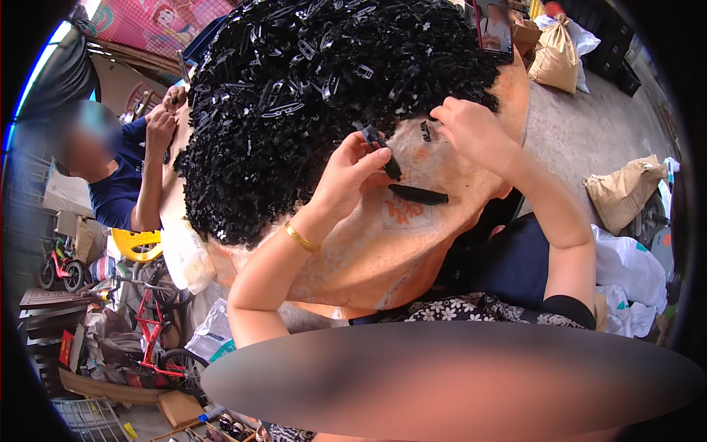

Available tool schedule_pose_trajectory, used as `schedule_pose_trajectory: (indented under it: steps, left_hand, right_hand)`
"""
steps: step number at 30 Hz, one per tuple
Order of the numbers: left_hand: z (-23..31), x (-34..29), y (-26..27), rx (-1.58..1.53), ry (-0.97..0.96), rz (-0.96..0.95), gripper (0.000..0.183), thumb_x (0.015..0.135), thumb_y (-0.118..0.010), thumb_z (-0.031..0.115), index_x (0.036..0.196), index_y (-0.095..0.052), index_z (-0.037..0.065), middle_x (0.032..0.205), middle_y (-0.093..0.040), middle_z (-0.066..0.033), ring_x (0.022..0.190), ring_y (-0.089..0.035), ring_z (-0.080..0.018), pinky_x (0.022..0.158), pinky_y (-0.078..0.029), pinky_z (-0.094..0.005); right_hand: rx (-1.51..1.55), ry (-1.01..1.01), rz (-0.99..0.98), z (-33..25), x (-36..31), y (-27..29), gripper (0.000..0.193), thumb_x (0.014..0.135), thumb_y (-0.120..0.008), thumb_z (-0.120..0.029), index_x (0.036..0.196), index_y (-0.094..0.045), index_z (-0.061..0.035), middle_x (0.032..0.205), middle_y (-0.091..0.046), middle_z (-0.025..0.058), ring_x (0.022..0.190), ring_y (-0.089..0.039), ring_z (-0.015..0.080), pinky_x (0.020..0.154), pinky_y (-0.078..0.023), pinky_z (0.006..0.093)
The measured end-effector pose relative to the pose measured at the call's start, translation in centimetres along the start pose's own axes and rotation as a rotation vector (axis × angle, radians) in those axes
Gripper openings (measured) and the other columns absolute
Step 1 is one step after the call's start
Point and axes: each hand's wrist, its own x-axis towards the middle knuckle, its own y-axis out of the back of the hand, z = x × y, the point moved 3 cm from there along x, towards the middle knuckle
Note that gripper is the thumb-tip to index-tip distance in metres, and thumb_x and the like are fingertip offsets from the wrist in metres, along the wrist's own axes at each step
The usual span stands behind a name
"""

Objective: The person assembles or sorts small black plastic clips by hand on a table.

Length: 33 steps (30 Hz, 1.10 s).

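A large heap of small black plastic pieces (pixel 265 96), some with open frames like clips, covers most of a table spread with a stained tan sheet (pixel 339 265). My left hand (pixel 350 173), a gold bangle at its wrist, pinches a long black plastic piece (pixel 391 163) above the heap's near edge. To its right, my right hand (pixel 471 132) is curled closed at the edge of the heap; what its fingertips hold, if anything, is hidden. A small toothed black piece (pixel 426 132) shows just beside those fingertips. Below both hands, a long dark strip (pixel 418 194) lies on the sheet.
Across the heap at left, a co-worker's hands (pixel 166 121) handle something small. A phone (pixel 493 29) stands at the heap's far right edge. Sacks (pixel 556 59) sit on the floor at right. A red bicycle (pixel 151 331) and clutter fill the lower left.
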Motion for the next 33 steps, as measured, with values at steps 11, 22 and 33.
schedule_pose_trajectory:
  steps: [11,22,33]
  left_hand:
    - [-0.2,-0.1,0.4,0.047,-0.012,-0.035,0.04,0.086,-0.065,0.015,0.121,-0.049,0.006,0.094,-0.064,-0.0056,0.076,-0.061,-0.0089,0.061,-0.05,-0.0202]
    - [-0.8,-0.2,0.0,-0.059,-0.013,-0.031,0.029,0.087,-0.06,0.005,0.115,-0.053,0.003,0.097,-0.061,-0.0081,0.085,-0.063,-0.0177,0.081,-0.056,-0.0327]
    - [-0.8,-0.6,-0.9,-0.04,0.011,-0.042,0.029,0.087,-0.059,0.001,0.115,-0.052,0.001,0.106,-0.06,-0.0111,0.097,-0.062,-0.0232,0.09,-0.052,-0.0358]
  right_hand:
    - [0.332,0.086,0.099,-0.5,-0.1,-0.4,0.018,0.075,-0.058,-0.002,0.093,-0.06,-0.0009,0.088,-0.057,0.0147,0.086,-0.057,0.0326,0.077,-0.047,0.0384]
    - [0.103,0.064,0.115,-1.4,-0.2,0.3,0.014,0.081,-0.062,-0.01,0.088,-0.054,-0.0014,0.08,-0.057,0.0119,0.076,-0.058,0.0308,0.065,-0.047,0.0383]
    - [0.972,-0.062,0.107,-3.5,-0.3,1.5,0.016,0.076,-0.072,-0.006,0.086,-0.061,0.0001,0.077,-0.063,0.007,0.066,-0.06,0.0114,0.059,-0.048,0.0245]
